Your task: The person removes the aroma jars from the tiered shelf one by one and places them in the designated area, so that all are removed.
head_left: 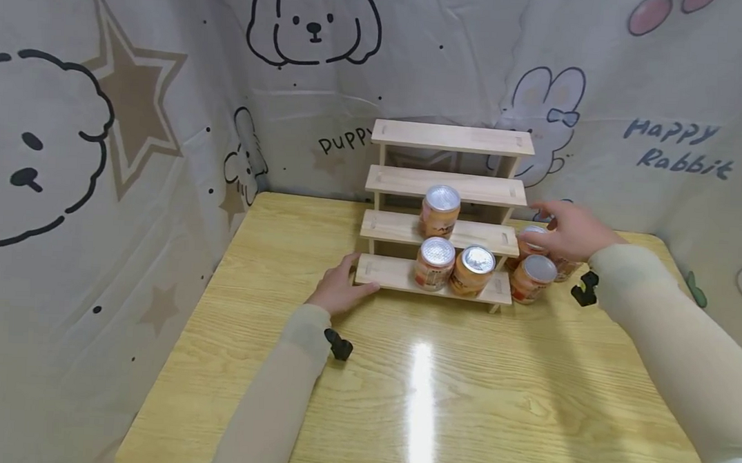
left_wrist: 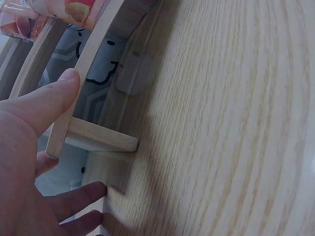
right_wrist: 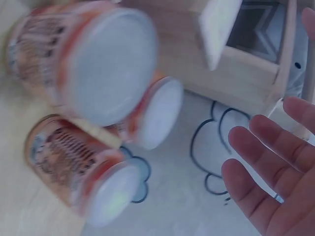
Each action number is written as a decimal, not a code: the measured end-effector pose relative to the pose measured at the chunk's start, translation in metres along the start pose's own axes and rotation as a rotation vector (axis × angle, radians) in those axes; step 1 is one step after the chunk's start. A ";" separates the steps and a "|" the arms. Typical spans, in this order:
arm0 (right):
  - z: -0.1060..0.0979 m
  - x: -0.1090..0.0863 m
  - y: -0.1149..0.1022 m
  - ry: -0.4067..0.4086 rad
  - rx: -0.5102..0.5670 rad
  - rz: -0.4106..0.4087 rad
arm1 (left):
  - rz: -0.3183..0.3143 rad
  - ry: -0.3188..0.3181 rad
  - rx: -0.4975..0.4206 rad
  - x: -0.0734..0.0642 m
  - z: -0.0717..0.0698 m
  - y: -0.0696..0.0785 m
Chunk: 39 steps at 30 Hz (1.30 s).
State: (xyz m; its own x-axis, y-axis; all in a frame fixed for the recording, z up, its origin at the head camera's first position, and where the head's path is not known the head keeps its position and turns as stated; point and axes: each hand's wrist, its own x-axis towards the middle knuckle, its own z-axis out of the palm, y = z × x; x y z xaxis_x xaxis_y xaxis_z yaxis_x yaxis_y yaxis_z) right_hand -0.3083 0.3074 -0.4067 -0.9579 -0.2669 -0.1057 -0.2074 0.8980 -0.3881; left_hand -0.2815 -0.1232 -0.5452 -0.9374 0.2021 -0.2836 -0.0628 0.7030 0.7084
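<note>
A four-step wooden display rack (head_left: 450, 185) stands on the table. My left hand (head_left: 340, 287) grips the left end of its lowest step, the thumb (left_wrist: 61, 96) against the front edge in the left wrist view. Two orange cans with silver lids, one left (head_left: 434, 265) and one right (head_left: 471, 274), sit on that lowest step. Another can (head_left: 439, 214) is one step higher. Beside the rack's right side stand three more cans, the nearest (head_left: 530, 281) in front. My right hand (head_left: 575, 230) hovers over this group, its fingers (right_wrist: 256, 147) extended and holding nothing.
The rack stands toward the back of a wood-grain table (head_left: 338, 410). Printed cloth (head_left: 327, 105) hangs behind it and along both sides. The rack's upper two steps (head_left: 450, 137) rise toward the cloth.
</note>
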 end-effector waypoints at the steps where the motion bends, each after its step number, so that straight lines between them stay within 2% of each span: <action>1: -0.002 0.002 -0.003 0.002 -0.005 -0.007 | 0.005 0.001 0.001 0.000 0.000 0.000; 11: -0.016 0.019 -0.038 -0.008 -0.027 -0.053 | 0.017 0.015 0.003 -0.001 0.001 -0.001; 20: -0.021 0.041 -0.082 -0.045 -0.078 -0.128 | 0.010 0.024 0.003 0.001 0.000 -0.003; 30: -0.013 0.058 -0.112 -0.070 -0.093 -0.188 | 0.028 0.019 -0.008 0.004 0.001 -0.002; 39: 0.009 0.073 -0.119 -0.069 -0.075 -0.234 | 0.009 0.022 -0.006 0.003 0.001 -0.008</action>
State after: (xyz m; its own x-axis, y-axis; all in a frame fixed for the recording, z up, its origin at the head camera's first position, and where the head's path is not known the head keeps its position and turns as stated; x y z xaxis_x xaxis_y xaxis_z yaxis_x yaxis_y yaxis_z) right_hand -0.3514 0.1777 -0.3769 -0.8669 -0.4913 -0.0839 -0.4384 0.8318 -0.3404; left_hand -0.2837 -0.1274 -0.5525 -0.9453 0.1933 -0.2629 -0.0562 0.6973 0.7146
